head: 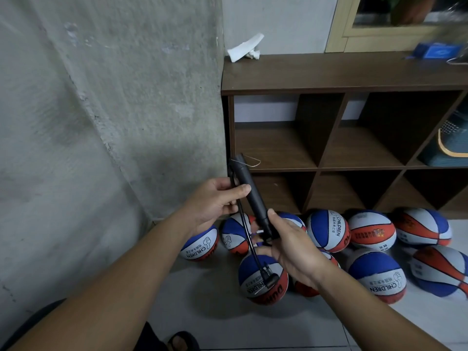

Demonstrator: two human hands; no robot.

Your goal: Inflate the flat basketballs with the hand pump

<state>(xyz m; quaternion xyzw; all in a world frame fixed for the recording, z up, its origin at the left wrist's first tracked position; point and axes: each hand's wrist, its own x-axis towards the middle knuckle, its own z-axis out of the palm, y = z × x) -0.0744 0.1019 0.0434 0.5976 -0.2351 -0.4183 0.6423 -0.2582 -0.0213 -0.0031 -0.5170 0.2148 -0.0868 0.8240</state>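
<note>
Hands on black hand pump (250,191) — left hand (215,201) pinches its upper barrel, right hand (288,247) grips the lower end; hose (249,243) dangles over floor basketballs (263,277).

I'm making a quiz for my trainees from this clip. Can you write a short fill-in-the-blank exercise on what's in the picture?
1. Both hands, the left hand and the right hand, hold a black hand ____.
2. The basketballs lie on the ____, in front of the brown shelf unit.
3. A thin black ____ hangs down from the pump in front of one ball.
4. White crumpled ____ lies on top of the shelf unit.

Missing words: pump; floor; hose; paper
</note>
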